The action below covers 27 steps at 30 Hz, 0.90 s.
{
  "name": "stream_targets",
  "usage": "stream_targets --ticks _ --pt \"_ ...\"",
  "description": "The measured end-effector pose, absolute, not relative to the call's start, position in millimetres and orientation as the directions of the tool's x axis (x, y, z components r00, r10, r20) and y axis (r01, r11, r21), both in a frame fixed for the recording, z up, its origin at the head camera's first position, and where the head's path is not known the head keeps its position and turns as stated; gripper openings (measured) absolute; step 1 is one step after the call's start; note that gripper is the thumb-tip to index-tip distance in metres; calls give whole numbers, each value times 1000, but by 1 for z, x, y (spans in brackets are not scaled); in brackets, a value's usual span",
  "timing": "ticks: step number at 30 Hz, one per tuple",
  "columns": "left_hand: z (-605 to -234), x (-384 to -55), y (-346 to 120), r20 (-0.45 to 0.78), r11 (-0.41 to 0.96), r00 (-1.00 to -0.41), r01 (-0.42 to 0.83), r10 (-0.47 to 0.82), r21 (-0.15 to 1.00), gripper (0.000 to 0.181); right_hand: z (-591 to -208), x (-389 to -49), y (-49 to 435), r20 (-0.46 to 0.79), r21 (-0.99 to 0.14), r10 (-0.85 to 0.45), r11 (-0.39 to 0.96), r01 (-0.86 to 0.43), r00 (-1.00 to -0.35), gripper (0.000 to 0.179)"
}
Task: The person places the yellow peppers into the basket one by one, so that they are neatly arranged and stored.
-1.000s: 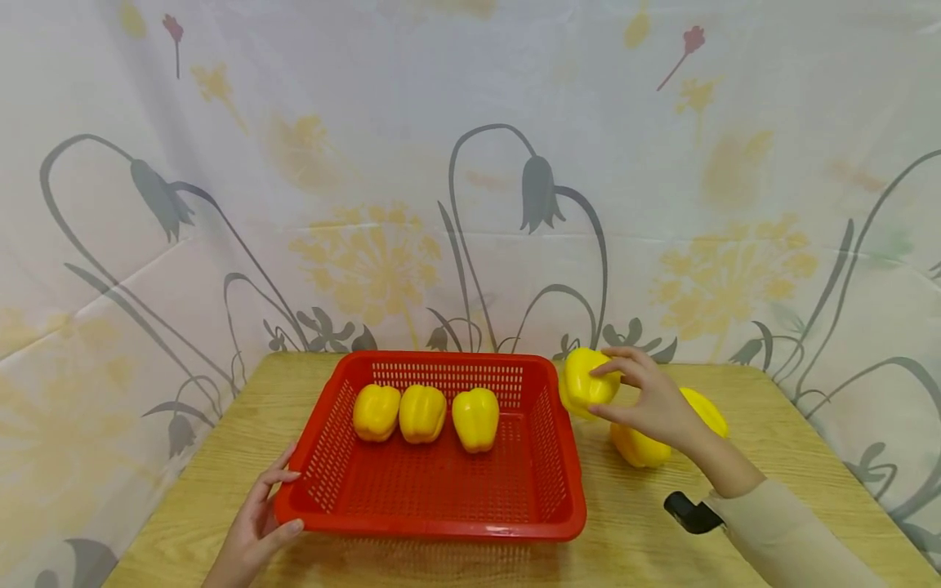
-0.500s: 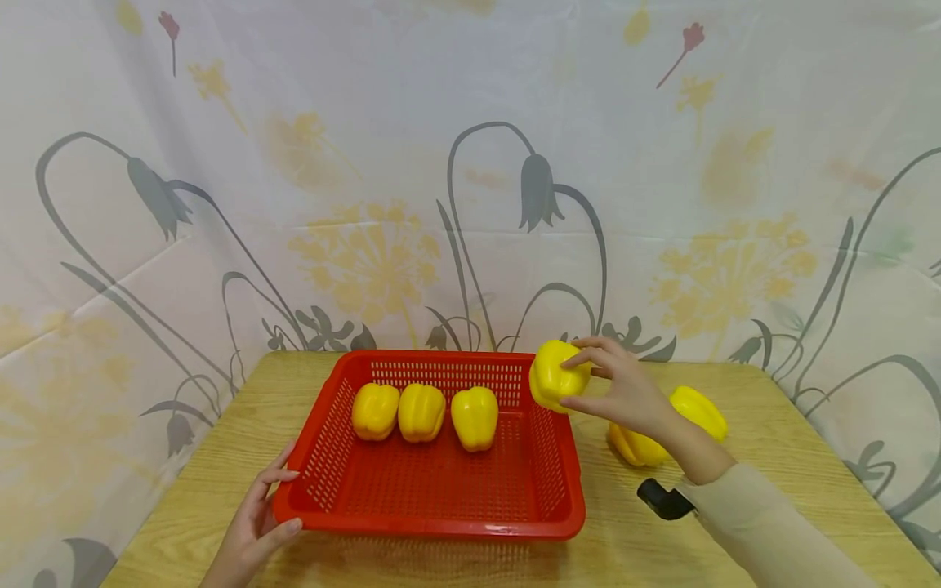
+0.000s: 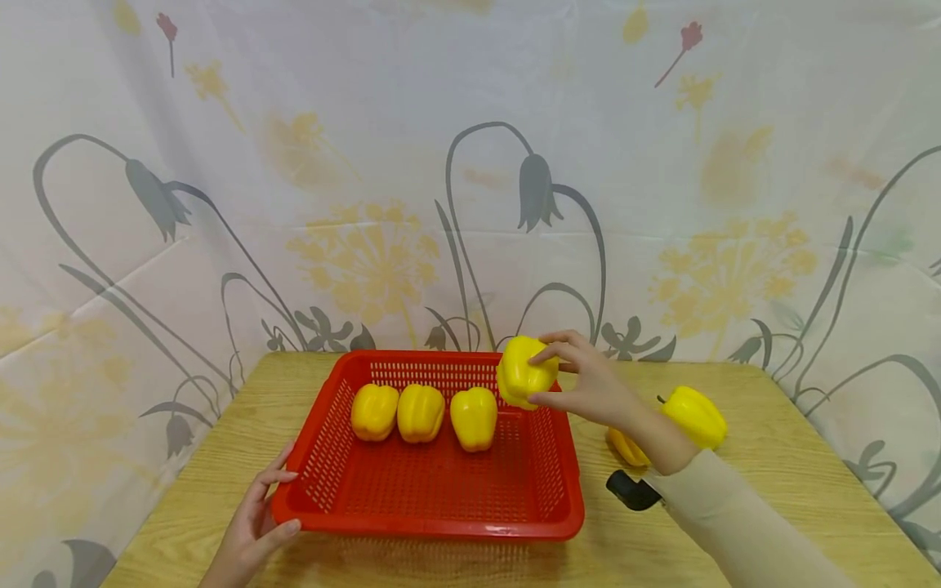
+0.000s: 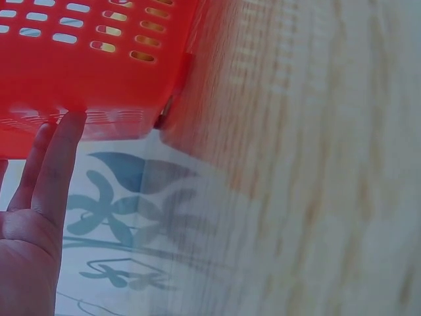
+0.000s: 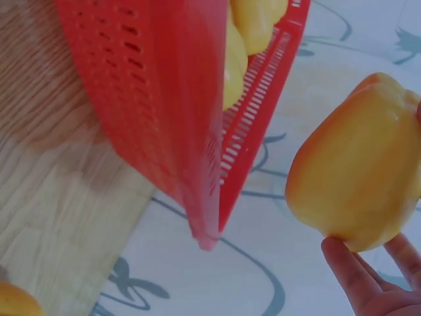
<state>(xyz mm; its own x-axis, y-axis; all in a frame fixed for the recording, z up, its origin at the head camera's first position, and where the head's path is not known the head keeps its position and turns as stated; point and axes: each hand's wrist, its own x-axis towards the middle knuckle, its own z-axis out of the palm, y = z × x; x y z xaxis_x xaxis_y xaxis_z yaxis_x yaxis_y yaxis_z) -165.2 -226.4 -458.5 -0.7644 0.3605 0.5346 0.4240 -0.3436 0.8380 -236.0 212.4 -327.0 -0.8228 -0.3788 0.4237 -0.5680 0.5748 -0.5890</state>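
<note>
My right hand [image 3: 591, 386] holds a yellow bell pepper [image 3: 526, 371] between thumb and fingers, raised over the right rear part of the red plastic basket [image 3: 434, 527]. In the right wrist view the held bell pepper [image 5: 362, 164] is apart from the basket's rim [image 5: 187, 99], fingertips on its lower end. My left hand [image 3: 250, 518] rests at the basket's front left corner, thumb on the front rim and fingers along the left side. In the left wrist view straight fingers [image 4: 56, 168] touch the basket's outer wall [image 4: 79, 72]. Inside the basket, three yellow bell peppers [image 3: 421, 414] lie in a row.
Right of the basket, a yellow bell pepper [image 3: 693, 416] with a dark stem lies on the wooden table [image 3: 794, 490]. Another bell pepper [image 3: 627, 447] is partly hidden behind the right forearm. A flower-printed cloth [image 3: 470, 163] hangs behind the table.
My right hand has carried the bell pepper leftward, from beyond the basket's right edge to over its right rear part. The left hand and the basket stay in place.
</note>
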Motion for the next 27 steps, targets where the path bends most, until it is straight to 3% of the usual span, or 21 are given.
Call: stream_targets --ticks 10,27 --pt "-458 -164 -228 489 -304 -801 398 346 866 48 -333 -242 189 413 -635 -409 511 -580 -814 37" --pt "-458 -165 -228 511 -311 -785 417 350 854 47 -338 -252 141 351 -693 -443 470 -547 -825 36"
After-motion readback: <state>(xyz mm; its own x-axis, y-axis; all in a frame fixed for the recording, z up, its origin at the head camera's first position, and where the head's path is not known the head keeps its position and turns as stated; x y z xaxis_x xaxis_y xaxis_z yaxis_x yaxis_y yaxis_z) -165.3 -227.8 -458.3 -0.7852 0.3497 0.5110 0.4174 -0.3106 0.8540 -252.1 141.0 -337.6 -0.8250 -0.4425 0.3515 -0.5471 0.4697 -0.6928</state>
